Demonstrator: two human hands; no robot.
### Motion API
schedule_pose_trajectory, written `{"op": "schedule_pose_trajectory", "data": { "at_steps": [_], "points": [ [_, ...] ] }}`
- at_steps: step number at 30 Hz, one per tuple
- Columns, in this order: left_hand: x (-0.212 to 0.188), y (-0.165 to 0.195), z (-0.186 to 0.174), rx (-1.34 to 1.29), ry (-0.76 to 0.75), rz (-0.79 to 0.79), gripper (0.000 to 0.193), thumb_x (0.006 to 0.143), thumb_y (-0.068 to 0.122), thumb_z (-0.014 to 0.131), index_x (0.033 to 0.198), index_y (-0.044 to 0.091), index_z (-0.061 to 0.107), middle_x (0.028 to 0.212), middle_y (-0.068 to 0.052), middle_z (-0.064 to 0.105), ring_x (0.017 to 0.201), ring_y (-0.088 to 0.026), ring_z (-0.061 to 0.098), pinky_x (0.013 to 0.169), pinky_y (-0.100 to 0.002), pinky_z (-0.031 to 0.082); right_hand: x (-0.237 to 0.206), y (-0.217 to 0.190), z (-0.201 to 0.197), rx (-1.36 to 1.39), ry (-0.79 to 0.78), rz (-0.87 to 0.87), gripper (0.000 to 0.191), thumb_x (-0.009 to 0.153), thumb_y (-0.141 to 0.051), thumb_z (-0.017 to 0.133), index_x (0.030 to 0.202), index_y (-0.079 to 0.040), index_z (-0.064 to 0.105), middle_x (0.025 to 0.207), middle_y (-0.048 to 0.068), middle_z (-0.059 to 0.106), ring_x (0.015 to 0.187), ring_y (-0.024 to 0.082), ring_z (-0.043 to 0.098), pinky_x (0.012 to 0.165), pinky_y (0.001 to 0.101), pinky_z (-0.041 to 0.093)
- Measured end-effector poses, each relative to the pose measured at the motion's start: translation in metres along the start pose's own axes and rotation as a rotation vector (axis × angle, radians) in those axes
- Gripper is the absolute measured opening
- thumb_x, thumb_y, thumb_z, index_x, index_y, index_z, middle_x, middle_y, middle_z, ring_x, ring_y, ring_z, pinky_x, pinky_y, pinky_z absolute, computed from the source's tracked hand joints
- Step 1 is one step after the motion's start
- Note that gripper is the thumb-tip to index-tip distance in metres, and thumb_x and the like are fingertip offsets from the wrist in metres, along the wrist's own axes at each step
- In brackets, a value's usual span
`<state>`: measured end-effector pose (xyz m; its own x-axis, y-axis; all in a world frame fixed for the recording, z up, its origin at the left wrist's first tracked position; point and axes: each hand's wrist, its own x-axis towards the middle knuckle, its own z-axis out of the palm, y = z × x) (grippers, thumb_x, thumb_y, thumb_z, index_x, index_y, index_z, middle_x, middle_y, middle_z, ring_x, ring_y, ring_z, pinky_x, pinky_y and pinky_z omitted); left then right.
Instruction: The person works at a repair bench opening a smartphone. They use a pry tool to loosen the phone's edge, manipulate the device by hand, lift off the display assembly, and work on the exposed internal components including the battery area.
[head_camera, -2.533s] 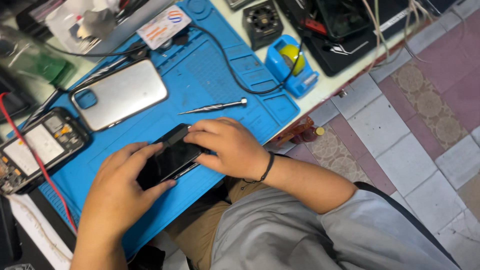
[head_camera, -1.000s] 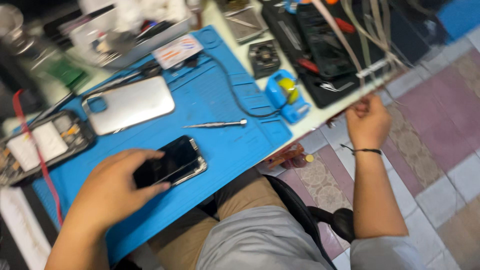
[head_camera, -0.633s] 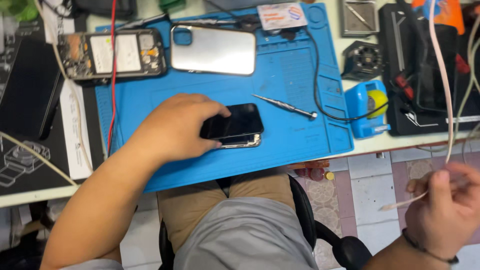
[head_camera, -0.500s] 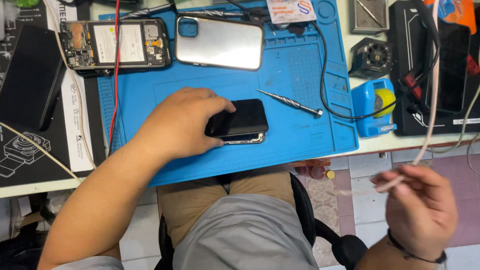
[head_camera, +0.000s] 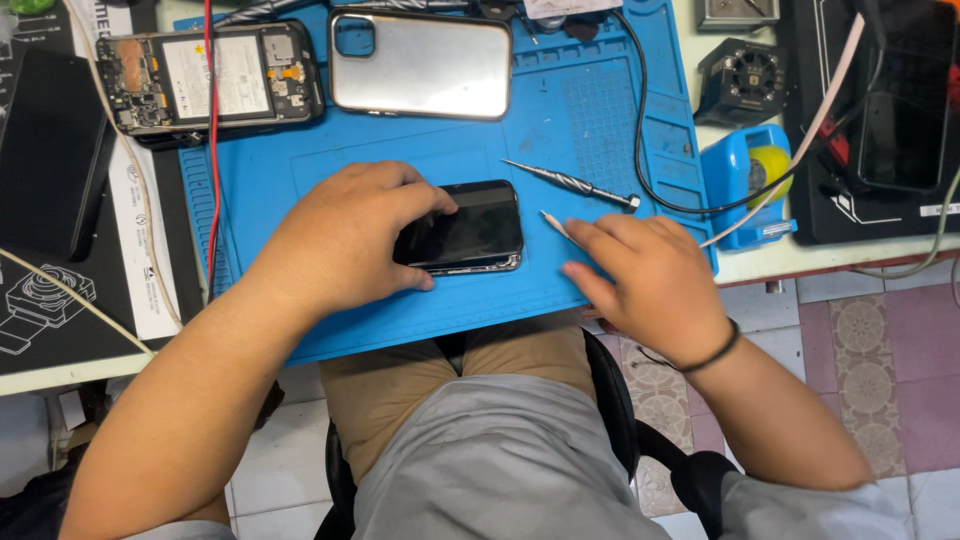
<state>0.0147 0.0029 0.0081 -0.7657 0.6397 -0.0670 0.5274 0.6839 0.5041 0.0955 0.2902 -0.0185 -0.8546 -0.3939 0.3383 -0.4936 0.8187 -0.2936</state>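
Note:
A black phone (head_camera: 470, 225) lies screen-up on the blue work mat (head_camera: 590, 120). My left hand (head_camera: 340, 240) rests over the phone's left end and grips it, thumb at its near edge. My right hand (head_camera: 645, 275) sits just right of the phone at the mat's near edge, fingers closed on a thin pale stick (head_camera: 555, 225) whose tip points toward the phone. A slim metal screwdriver (head_camera: 570, 183) lies on the mat just beyond my right hand.
A silver phone back cover (head_camera: 425, 65) and an opened phone with exposed boards (head_camera: 210, 80) lie at the mat's far side. A blue tape holder (head_camera: 750, 180), a small fan (head_camera: 745, 75), cables and a black tray (head_camera: 880, 120) stand to the right. Black devices lie left.
My right hand came up from beside my lap with the thin stick and settled on the mat next to the phone. My left hand stayed on the phone.

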Motion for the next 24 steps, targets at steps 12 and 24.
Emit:
{"op": "schedule_pose_trajectory", "data": {
  "at_steps": [12,24],
  "points": [
    [0.009,0.012,0.000,0.024,-0.002,0.001,0.077,0.053,0.021,0.095,0.124,0.019,0.066,0.111,-0.008,0.069,0.108,-0.036,0.062,0.090,-0.046,0.050,0.013,0.023,0.009,0.155,-0.015,-0.063,0.010,0.084,-0.008,0.075,0.094,-0.008,0.073,0.080,0.008,0.066,0.077,0.031,0.066,0.072,0.0433,0.050],
    [0.012,0.017,0.001,0.011,-0.002,-0.026,0.076,0.052,0.020,0.095,0.123,0.020,0.066,0.107,-0.007,0.070,0.105,-0.036,0.063,0.090,-0.045,0.050,0.017,0.025,0.023,0.208,0.028,0.123,0.011,0.083,-0.012,0.079,0.093,-0.009,0.077,0.083,0.008,0.068,0.083,0.032,0.066,0.076,0.0440,0.050]
  ]
}}
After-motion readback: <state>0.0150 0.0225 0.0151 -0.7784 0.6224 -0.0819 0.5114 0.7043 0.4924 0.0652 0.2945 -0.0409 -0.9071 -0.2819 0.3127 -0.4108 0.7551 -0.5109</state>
